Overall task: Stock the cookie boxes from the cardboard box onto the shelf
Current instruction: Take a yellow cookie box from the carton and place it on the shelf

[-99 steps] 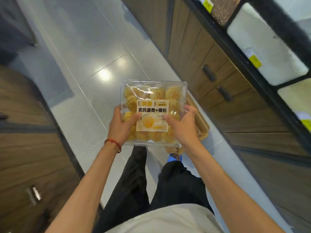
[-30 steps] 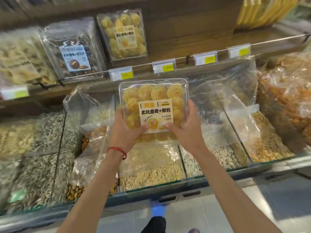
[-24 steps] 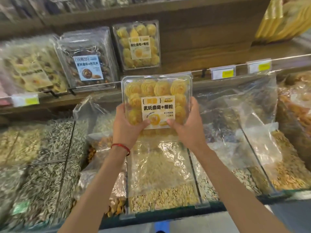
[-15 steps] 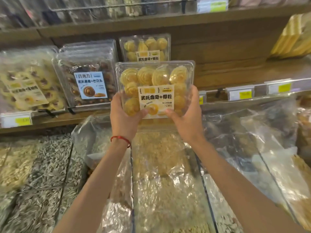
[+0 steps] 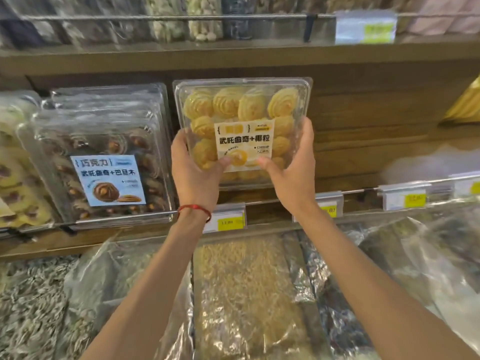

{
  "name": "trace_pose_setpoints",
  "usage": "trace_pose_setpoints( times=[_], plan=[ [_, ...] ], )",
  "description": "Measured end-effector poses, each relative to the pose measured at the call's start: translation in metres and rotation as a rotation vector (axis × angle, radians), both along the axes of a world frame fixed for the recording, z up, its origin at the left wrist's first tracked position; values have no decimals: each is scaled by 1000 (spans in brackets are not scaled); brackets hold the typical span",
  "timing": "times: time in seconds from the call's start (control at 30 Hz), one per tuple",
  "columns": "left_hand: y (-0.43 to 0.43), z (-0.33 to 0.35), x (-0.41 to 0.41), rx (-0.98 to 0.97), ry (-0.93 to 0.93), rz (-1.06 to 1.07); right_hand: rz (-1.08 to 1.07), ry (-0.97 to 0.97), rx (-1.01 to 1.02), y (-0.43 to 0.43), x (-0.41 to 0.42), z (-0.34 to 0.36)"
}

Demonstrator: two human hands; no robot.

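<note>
A clear plastic cookie box (image 5: 241, 110) full of yellow swirl cookies, with a white and yellow label, stands upright at the wooden shelf (image 5: 363, 157). My left hand (image 5: 193, 175) grips its lower left side and my right hand (image 5: 293, 172) grips its lower right side, thumbs on the front. The box covers the spot where another yellow cookie box stood on the shelf; that one is hidden behind it. The cardboard box is out of view.
Stacked chocolate cookie boxes (image 5: 106, 157) with a blue label lean on the shelf just left of my left hand. A wire rail with price tags (image 5: 228, 220) runs along the shelf front. Bins of seeds and nuts under plastic (image 5: 246, 294) lie below my arms.
I have turned from the aisle to the shelf and raised the yellow cookie box up and forward, from over the bins to the shelf level in front of the earlier yellow box.
</note>
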State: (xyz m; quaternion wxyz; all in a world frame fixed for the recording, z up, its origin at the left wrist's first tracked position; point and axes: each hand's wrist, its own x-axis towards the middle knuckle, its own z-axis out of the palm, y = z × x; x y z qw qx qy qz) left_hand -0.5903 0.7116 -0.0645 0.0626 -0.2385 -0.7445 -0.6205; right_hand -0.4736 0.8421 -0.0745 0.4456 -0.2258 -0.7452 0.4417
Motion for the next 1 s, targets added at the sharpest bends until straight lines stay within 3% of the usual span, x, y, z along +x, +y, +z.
trace_pose_setpoints(
  times=[0.3, 0.57, 0.8, 1.0],
  plan=[
    [13, -32, -28, -168, -81, 20, -31, -201, -12, 13, -36, -31],
    [24, -31, -30, -201, -155, -29, -82, -360, 26, 15, -45, -28],
    [13, -28, 2, -379, -57, -10, -91, -493, 38, 0, -23, -20],
    [-1, -18, 48, -405, -16, -45, -29, -542, -7, -30, 22, -7]
  ],
)
